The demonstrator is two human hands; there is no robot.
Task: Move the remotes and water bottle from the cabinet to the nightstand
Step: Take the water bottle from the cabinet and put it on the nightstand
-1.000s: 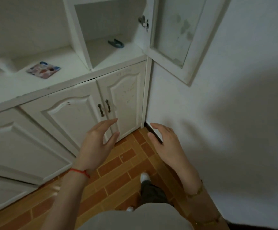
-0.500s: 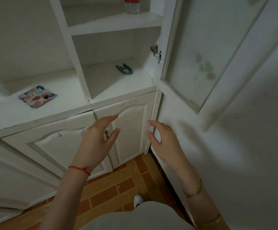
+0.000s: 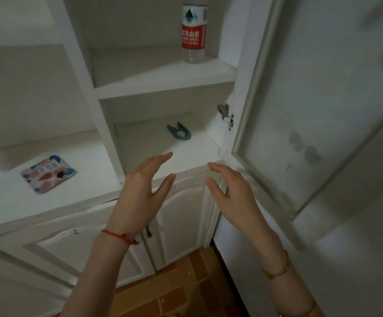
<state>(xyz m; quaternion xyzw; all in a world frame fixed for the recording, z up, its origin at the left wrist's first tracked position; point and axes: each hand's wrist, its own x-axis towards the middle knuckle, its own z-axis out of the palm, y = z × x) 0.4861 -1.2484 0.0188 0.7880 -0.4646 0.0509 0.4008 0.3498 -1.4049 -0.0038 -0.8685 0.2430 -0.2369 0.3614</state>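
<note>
A clear water bottle [image 3: 194,34] with a red and white label stands upright on the upper shelf [image 3: 154,74] of the white cabinet, near its right wall; its cap is cut off by the frame's top. My left hand [image 3: 143,195] and my right hand [image 3: 232,195] are raised side by side below the lower shelf, palms facing each other, fingers apart, both empty. They are well below the bottle. I see no remotes.
A small blue hook-shaped object [image 3: 179,132] lies on the lower shelf. The cabinet's glass door [image 3: 311,106] stands swung open on the right. A patterned packet [image 3: 49,173] lies on the counter at left. Closed lower doors [image 3: 181,216] and brick floor [image 3: 172,291] are below.
The view has tilted upward, bringing the upper shelf and the bottle into sight. Both hands have risen from floor level to the height of the counter edge, still empty.
</note>
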